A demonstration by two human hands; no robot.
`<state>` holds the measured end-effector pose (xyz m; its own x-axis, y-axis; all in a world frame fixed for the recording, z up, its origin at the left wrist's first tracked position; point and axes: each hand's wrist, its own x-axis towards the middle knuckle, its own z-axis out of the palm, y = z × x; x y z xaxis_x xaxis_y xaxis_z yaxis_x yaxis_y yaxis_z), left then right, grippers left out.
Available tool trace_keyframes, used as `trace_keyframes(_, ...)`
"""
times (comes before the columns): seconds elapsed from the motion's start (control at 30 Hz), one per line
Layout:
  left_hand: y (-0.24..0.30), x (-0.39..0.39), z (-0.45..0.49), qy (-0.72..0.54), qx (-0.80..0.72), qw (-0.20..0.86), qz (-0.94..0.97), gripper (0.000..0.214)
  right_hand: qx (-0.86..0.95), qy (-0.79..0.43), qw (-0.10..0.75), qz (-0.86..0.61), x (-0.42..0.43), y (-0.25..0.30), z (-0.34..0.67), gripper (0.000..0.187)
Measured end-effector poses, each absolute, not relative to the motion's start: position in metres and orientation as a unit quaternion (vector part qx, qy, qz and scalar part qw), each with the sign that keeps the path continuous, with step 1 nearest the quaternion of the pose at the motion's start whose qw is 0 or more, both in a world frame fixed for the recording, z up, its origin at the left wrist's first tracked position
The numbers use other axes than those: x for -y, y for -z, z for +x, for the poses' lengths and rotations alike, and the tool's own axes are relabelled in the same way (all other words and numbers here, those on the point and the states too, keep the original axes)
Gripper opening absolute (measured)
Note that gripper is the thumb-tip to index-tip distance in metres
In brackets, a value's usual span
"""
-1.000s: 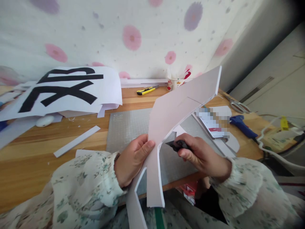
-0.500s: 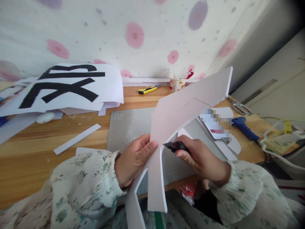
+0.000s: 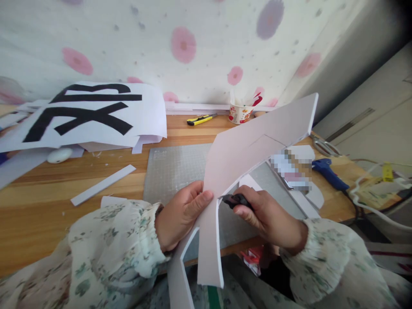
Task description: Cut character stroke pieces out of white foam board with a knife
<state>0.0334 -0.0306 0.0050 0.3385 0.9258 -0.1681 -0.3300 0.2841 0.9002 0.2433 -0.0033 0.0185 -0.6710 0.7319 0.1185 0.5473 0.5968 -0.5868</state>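
Observation:
A large cut-out piece of white foam board (image 3: 240,146), with a faint pencil line on its face, is held up in front of me. My left hand (image 3: 183,214) pinches it near the middle, thumb on the front and fingers behind. My right hand (image 3: 267,214) is closed around a black-handled utility knife (image 3: 237,200). The knife's tip touches the inner edge of the board where its branches meet, just right of my left thumb. Much of the blade is hard to make out. Below the board lies a grey cutting mat (image 3: 174,171).
Printed paper with black characters (image 3: 96,111) lies at the left. A yellow box cutter (image 3: 201,120) and a paper cup (image 3: 240,113) stand behind. On the right are a phone (image 3: 289,171), a blue glue gun (image 3: 330,174) and scissors (image 3: 325,146). A foam strip (image 3: 103,185) lies left.
Both hands keep nearly the same hold. The board's upper end has shifted very slightly right, and the knife stays at the same inner corner. The view has moved a little.

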Motion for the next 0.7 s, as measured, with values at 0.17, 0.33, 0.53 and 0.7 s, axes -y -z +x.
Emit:
trace_keyframes(0.17,-0.005,0.0309,0.0339,-0.442,-0.368,0.705,0.415,0.038,0.877,-0.275,0.176,-0.353,0.0034,-0.0188,0.2432,0.049)
trace_keyframes(0.33,-0.0049,0.0309,0.034,-0.441,-0.357,0.71,0.416,0.036,0.877,-0.284,0.17,-0.348,0.0038,-0.0172,0.2434,0.052)
trace_keyframes(0.53,-0.0062,0.0304,0.0341,-0.443,-0.359,0.71,0.412,0.037,0.878,-0.278,0.177,-0.347,0.005,-0.0135,0.2422,0.052)
trace_keyframes(0.7,-0.0063,0.0311,0.0334,-0.448,-0.359,0.708,0.412,0.037,0.893,-0.198,0.253,-0.314,0.0072,-0.0099,0.241,0.045)
